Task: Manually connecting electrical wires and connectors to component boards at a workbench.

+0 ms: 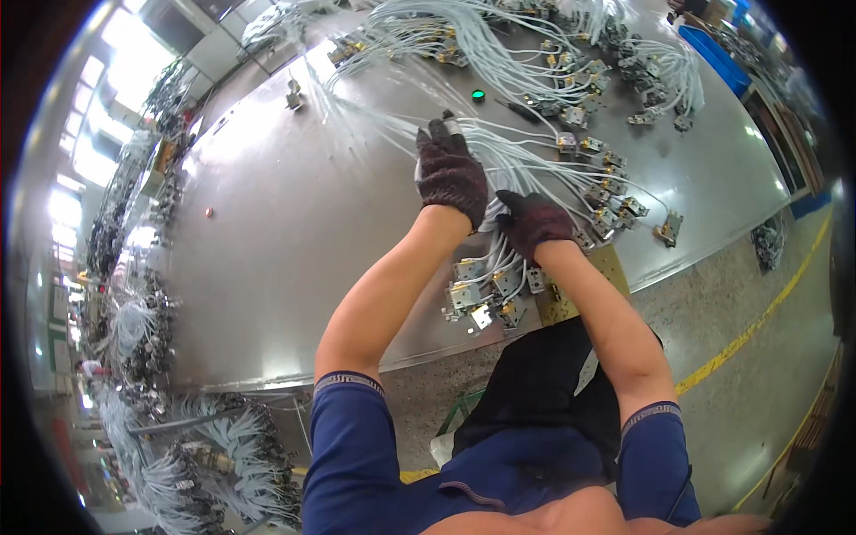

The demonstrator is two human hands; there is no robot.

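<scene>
A bundle of pale grey-white cables (504,156) with small metal latch mechanisms (602,201) on their ends lies across the metal table. My left hand (450,169), in a dark knitted glove, is closed over the bundle's upper left part; something white shows by its fingertips. Just below and to the right, my right hand (537,221), gloved alike, closes on the same cables, its inner fingers partly hidden. More latch mechanisms (481,294) from the bundle rest at the table's near edge, beside a brass-coloured plate (609,267).
Further cable bundles (473,40) and latches spread over the table's (259,267) far side. A green round object (478,95) and a thin dark tool (517,109) lie beyond my hands. A blue bin (713,58) stands far right. Hanging cables (223,446) crowd the left.
</scene>
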